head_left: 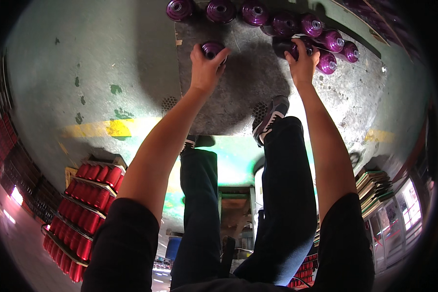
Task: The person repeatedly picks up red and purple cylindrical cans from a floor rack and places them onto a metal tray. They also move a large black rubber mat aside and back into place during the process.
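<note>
My left hand grips a glossy purple bottle from above, thumb and fingers around its ringed shoulder. It stands apart from the others over the left part of a grey sheet on the floor. To the right, my right hand has its fingers spread around another purple bottle, partly hidden by the hand. Close beside that one cluster several more, among them a purple bottle with a clear neck. Along the sheet's far edge runs a row that includes a purple bottle at the top.
Both shoes are near the sheet's front edge. A tiered rack of red cylinders stands at lower left. Stacked boards and glass doors are at lower right. A worn yellow stripe crosses the floor.
</note>
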The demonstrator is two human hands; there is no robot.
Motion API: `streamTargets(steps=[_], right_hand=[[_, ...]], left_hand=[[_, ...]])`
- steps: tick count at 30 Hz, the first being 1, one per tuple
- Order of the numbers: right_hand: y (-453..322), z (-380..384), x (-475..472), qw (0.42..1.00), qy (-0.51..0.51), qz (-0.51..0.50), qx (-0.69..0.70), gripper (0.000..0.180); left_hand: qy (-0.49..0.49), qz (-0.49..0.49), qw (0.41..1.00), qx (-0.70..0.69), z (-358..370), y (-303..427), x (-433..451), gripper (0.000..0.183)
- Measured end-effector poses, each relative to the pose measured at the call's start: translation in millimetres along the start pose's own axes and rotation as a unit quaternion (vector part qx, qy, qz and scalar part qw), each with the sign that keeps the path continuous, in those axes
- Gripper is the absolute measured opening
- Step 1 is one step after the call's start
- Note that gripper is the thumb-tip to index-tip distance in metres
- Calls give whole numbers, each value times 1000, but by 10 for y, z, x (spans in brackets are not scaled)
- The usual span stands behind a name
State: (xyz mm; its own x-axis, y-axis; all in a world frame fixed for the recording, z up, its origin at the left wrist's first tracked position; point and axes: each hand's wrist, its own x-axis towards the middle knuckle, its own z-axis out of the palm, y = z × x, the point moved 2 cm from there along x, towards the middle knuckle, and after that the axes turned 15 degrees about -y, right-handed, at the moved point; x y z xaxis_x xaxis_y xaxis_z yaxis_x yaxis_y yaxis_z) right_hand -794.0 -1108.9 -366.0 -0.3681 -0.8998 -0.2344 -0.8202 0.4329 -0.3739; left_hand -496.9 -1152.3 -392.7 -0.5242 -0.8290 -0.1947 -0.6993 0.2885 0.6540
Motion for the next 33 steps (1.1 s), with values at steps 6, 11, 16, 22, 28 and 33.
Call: streamTargets(steps=[6,11,16,22,28,33], right_hand=[[-376,-557,-907,996,-4,-31,81,52],[-1060,-1575,-2180,965,14,53,257,51],[-1525,-2502,-3707,810,143,94,561,53],[-1672,-3169,-5590,560,339,54,754,50],[-1186,-2853,-7107,253,383,-123,880,63],[-708,-2592,-8042,179,451,-172,857,49]], left_hand=[[-62,-13,994,-89,-459,348,-1051,57],[-163,1,984,-79,-1032,606,-2197,56],[-230,90,966,-77,-1948,1071,-2789,58],[-260,146,953,-51,-2926,1759,-3103,61],[-298,252,920,-21,-3344,2431,-3440,62],[-333,256,904,-76,-3177,2828,-3937,63]])
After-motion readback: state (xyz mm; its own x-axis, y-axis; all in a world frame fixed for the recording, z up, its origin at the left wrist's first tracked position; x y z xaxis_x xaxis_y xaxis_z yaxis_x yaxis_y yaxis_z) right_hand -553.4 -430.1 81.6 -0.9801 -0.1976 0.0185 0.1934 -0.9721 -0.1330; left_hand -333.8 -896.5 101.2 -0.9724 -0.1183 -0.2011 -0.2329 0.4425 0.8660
